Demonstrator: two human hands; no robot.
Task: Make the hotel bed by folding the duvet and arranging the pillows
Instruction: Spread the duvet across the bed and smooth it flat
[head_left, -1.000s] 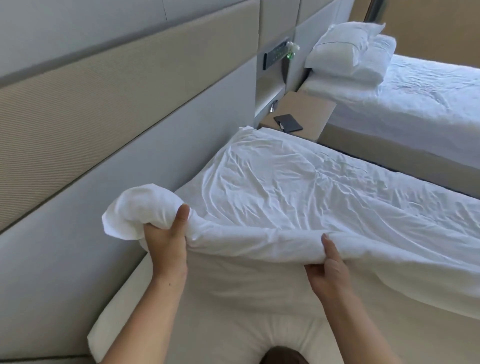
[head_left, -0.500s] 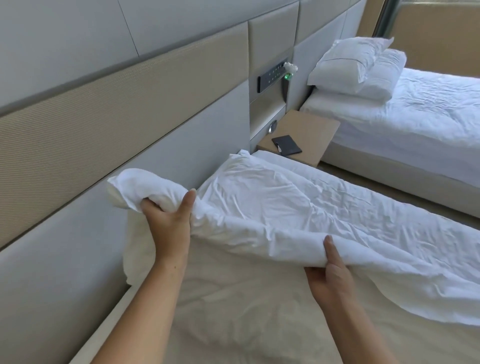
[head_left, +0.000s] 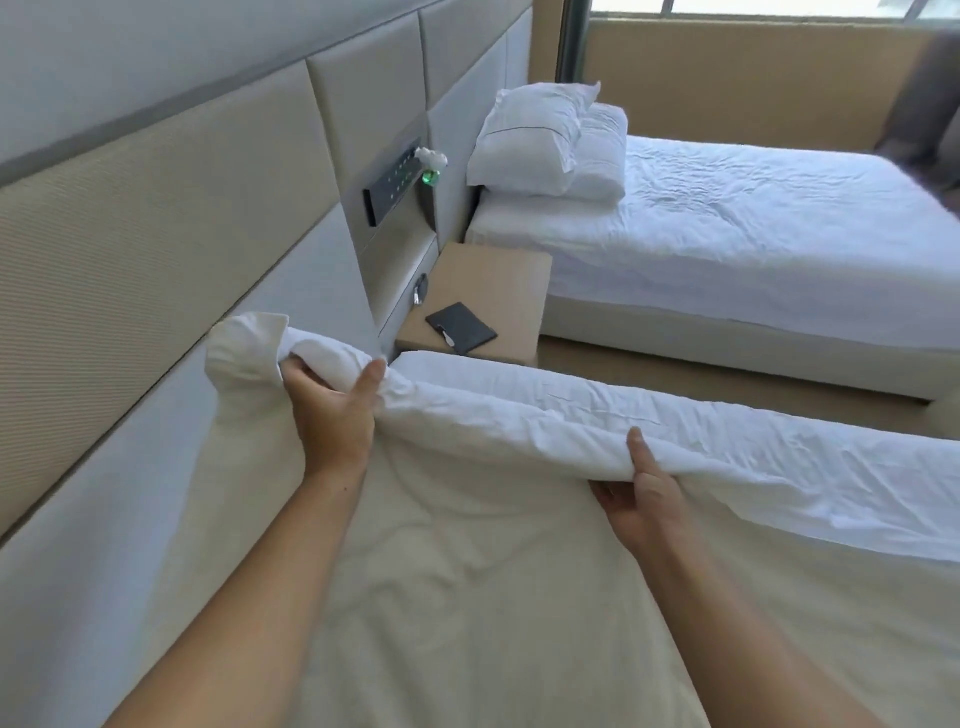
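Shows duvet (head_left: 571, 415) edge carried farther across the bed (head_left: 467, 597) than half a second ago, baring more sheet. Finds left hand (head_left: 332, 415) clenched round the bunched corner beside the headboard (head_left: 156, 208), right hand (head_left: 644, 499) pinching the fold, thumb on top. Recommends keeping both hands level and the fold taut, so the edge lands straight. Places duvet along the bed's far side edge, long axis running headboard to foot.

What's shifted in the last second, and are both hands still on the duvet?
The left hand and right hand have carried the duvet edge away from the person, towards the nightstand side, baring more sheet. Nothing let go: both still grip it. The pillows on the far bed and the dark pouch stayed put.
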